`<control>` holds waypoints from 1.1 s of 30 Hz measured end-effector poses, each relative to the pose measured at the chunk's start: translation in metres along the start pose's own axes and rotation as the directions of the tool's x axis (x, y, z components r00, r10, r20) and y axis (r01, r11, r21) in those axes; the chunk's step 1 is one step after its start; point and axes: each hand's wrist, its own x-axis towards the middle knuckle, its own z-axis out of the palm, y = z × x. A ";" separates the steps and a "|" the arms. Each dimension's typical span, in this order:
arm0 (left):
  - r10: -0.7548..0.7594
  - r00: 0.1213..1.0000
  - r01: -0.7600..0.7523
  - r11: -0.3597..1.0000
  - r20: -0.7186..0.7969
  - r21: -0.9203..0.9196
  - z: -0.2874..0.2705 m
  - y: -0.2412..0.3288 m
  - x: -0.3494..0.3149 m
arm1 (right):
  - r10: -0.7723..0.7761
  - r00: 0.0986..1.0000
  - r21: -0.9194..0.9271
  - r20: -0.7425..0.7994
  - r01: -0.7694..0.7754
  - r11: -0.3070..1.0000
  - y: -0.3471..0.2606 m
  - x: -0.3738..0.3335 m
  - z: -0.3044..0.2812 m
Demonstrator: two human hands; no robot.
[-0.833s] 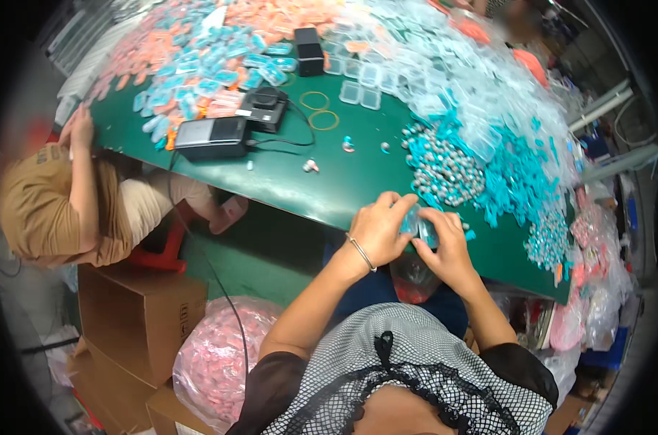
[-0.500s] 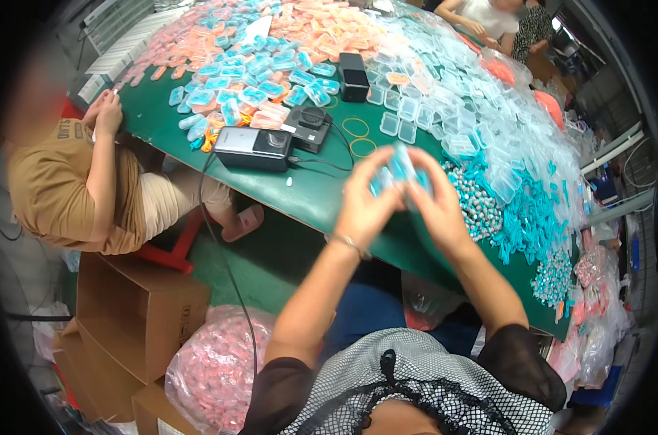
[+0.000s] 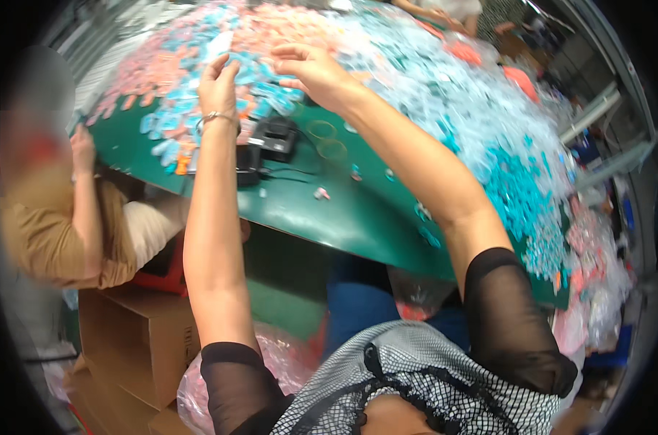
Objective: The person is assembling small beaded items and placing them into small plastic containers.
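Both my arms reach over the table to the heap of small clear boxes with blue contents (image 3: 271, 98). My left hand (image 3: 218, 88) is above the near-left part of this heap, fingers bent and apart, with nothing visible in it. To its right my right hand (image 3: 316, 72) is open, its fingers stretched leftward over the blue boxes and the orange ones (image 3: 292, 29). A white card (image 3: 220, 45) lies just beyond my left fingertips. My left wrist partly covers a black device (image 3: 249, 163), with a second black device (image 3: 274, 138) beside it. Motion blurs the small things.
Empty clear boxes (image 3: 416, 80) spread across the right, with turquoise pieces (image 3: 514, 188) nearer me. Yellow rubber bands (image 3: 332, 150) and a few small loose pieces (image 3: 321, 193) lie on the green table (image 3: 300, 217). A person in a brown shirt (image 3: 53, 232) sits at left, near cardboard boxes (image 3: 133, 341).
My hands have parted and moved far and left, from the table's near middle to the box heap. The blue-and-clear thing between them is no longer in them. The view has shifted.
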 end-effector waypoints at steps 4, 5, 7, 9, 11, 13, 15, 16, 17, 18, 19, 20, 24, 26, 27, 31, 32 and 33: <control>-0.010 0.942 -0.050 0.984 0.336 0.170 0.025 0.020 -0.106 | -0.013 0.971 -0.371 0.241 0.104 0.923 -0.040 -0.121 -0.086; 0.053 0.898 -0.133 0.979 0.437 0.153 0.032 0.012 -0.128 | -0.010 0.986 -0.393 0.166 0.076 0.916 -0.045 -0.151 -0.107; 0.021 0.844 -0.135 0.975 0.536 0.174 0.054 0.011 -0.182 | -0.046 0.999 -0.460 0.011 0.046 0.886 -0.049 -0.210 -0.151; 0.096 0.742 -0.314 0.924 0.663 0.218 0.070 -0.002 -0.224 | -0.085 0.985 -0.530 -0.153 -0.009 0.848 -0.048 -0.264 -0.190; 0.167 0.674 -0.468 0.850 0.720 0.242 0.079 -0.026 -0.262 | -0.082 0.957 -0.565 -0.280 -0.095 0.820 -0.035 -0.309 -0.217; 0.061 0.628 -0.482 0.813 0.776 0.326 0.085 -0.031 -0.296 | -0.080 0.926 -0.649 -0.368 -0.194 0.736 -0.028 -0.334 -0.235; 0.031 0.600 -0.529 0.764 0.799 0.368 0.088 -0.028 -0.318 | -0.310 0.919 -0.881 -0.243 -0.075 0.468 -0.026 -0.335 -0.244; 0.035 0.587 -0.549 0.751 0.809 0.366 0.089 -0.026 -0.327 | -0.403 0.909 -0.961 -0.106 0.011 0.276 -0.029 -0.326 -0.251; 0.009 0.588 -0.556 0.730 0.808 0.396 0.089 -0.025 -0.333 | -0.495 0.868 -0.979 -0.019 0.085 0.187 -0.029 -0.315 -0.251; 0.009 0.593 -0.561 0.722 0.805 0.405 0.089 -0.026 -0.336 | -0.524 0.850 -0.992 0.059 0.109 0.066 -0.032 -0.301 -0.247; -0.007 0.594 -0.577 0.693 0.804 0.433 0.089 -0.028 -0.337 | -0.524 0.847 -0.996 0.087 0.082 -0.033 -0.032 -0.289 -0.247; -0.025 0.597 -0.591 0.662 0.802 0.461 0.088 -0.028 -0.339 | -0.521 0.846 -0.990 0.114 0.054 -0.129 -0.031 -0.281 -0.249; -0.017 0.575 -0.608 0.661 0.818 0.440 0.090 -0.029 -0.342 | -0.372 0.917 -0.975 0.143 0.065 -0.214 -0.022 -0.269 -0.269; 0.053 0.579 -0.611 0.690 0.814 0.389 0.091 -0.033 -0.343 | -0.403 0.883 -0.953 0.239 0.134 -0.272 -0.021 -0.266 -0.274; 0.053 0.583 -0.596 0.705 0.810 0.384 0.092 -0.033 -0.344 | -0.504 0.812 -0.946 0.295 0.172 -0.276 -0.021 -0.265 -0.275; -0.042 0.626 -0.457 0.789 0.779 0.410 0.102 -0.030 -0.355 | -0.730 0.615 -0.954 0.297 0.152 -0.259 -0.037 -0.278 -0.300; -0.049 0.622 -0.454 0.791 0.781 0.411 0.104 -0.030 -0.357 | -0.807 0.551 -0.977 0.213 0.136 -0.164 -0.045 -0.289 -0.301; -0.070 0.619 -0.418 0.814 0.782 0.404 0.107 -0.029 -0.360 | -0.869 0.480 -0.990 0.120 0.120 -0.070 -0.051 -0.304 -0.301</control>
